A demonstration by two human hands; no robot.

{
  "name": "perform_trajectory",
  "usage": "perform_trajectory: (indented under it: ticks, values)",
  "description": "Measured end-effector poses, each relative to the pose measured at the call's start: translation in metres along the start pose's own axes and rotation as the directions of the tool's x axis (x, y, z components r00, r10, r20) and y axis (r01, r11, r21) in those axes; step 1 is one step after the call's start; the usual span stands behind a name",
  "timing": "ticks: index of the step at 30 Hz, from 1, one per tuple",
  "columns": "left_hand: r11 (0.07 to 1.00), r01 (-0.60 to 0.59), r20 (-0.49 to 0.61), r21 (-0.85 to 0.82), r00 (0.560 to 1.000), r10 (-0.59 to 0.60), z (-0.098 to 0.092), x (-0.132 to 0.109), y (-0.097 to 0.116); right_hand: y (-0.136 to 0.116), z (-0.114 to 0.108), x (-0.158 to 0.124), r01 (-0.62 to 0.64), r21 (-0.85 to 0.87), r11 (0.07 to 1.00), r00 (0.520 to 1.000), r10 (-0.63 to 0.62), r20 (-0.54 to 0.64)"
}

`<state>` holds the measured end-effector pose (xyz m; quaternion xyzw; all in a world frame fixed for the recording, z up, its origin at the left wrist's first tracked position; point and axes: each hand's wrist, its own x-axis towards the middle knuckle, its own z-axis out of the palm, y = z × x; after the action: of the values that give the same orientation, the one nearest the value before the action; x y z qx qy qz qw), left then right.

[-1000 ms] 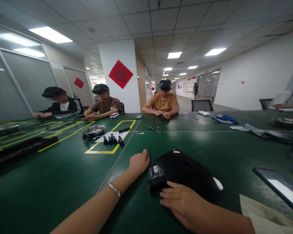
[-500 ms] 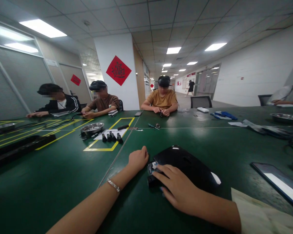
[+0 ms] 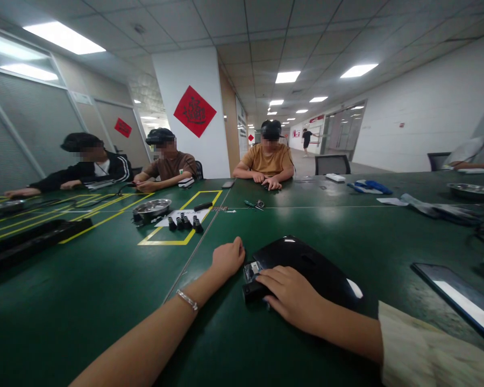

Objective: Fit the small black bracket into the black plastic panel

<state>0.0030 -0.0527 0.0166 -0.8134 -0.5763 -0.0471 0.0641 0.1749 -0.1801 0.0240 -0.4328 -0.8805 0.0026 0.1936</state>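
A glossy black curved shell [image 3: 302, 255] lies on the green table in front of me. At its left end sits a small black block [image 3: 253, 292] with a silver, clear-looking part [image 3: 251, 269] beside it. My right hand [image 3: 292, 293] is closed over the block, fingers together on top and the thumb on the near side; the palm covers part of the shell. Just left of the shell, my left hand [image 3: 228, 256] rests on the table with its fingers curled. Whatever those fingers hold, if anything, is hidden from me.
A phone [image 3: 455, 301] lies at the right. Several black cylindrical parts [image 3: 185, 223] stand near a metal bowl [image 3: 153, 210] at the left. A long black tray [image 3: 36, 242] is farther left. Across the table, a screwdriver [image 3: 250, 204] lies before a seated person [image 3: 266, 161].
My right hand's fingers have drawn back from the silver part and closed together over the block. My left hand has hardly moved. The person at far left has stretched an arm outward.
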Motion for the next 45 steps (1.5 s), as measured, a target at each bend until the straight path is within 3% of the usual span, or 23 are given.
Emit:
perform_trajectory:
  ticks: [5,9,12,15,18,20,22,24,27,29,38,45]
  values:
    - [0.999,0.038,0.052,-0.018,0.998,-0.037,-0.006,-0.002,0.003,-0.001,-0.003,-0.001,-0.064,0.069,0.996,0.997,0.066,-0.033]
    - [0.999,0.046,0.067,-0.025,0.997,-0.044,-0.008,-0.002,0.003,0.006,-0.004,0.001,-0.190,0.347,0.919,0.969,0.233,-0.085]
    - [0.999,0.029,0.061,-0.017,0.998,-0.028,-0.005,-0.001,0.001,0.015,0.001,0.004,-0.259,0.603,0.755,0.905,0.407,-0.120]
    - [1.000,0.011,0.048,0.000,0.999,-0.011,-0.003,0.000,0.000,0.025,0.005,0.009,-0.277,0.808,0.520,0.846,0.530,-0.051]
    - [1.000,0.005,0.057,0.004,0.998,-0.006,-0.004,0.000,0.001,0.036,-0.003,0.014,-0.266,0.911,0.314,0.789,0.614,0.018]
    - [1.000,0.012,0.063,0.001,0.998,-0.012,-0.005,-0.001,0.002,0.045,-0.016,0.016,-0.249,0.930,0.270,0.766,0.643,0.019]
    - [1.000,0.025,0.062,0.001,0.998,-0.025,-0.006,-0.002,0.002,0.057,-0.032,0.017,-0.241,0.911,0.335,0.767,0.640,-0.033]
    - [1.000,0.031,0.062,0.003,0.998,-0.031,-0.007,-0.002,0.003,0.068,-0.047,0.015,-0.263,0.834,0.485,0.773,0.623,-0.119]
    - [1.000,0.017,0.066,-0.001,0.998,-0.017,-0.007,-0.002,0.003,0.078,-0.064,0.012,-0.372,0.582,0.723,0.785,0.580,-0.218]
    - [1.000,0.012,0.071,-0.006,0.997,-0.011,-0.007,-0.001,0.002,0.079,-0.071,0.010,-0.436,0.415,0.799,0.798,0.556,-0.233]
    - [1.000,0.010,0.070,-0.015,0.997,-0.009,-0.006,-0.001,0.001,0.069,-0.069,0.010,-0.486,0.110,0.867,0.820,0.496,-0.285]
    - [1.000,0.001,0.046,-0.016,0.999,0.000,-0.002,0.000,-0.001,0.073,-0.081,0.008,-0.563,-0.051,0.825,0.805,0.534,-0.258]
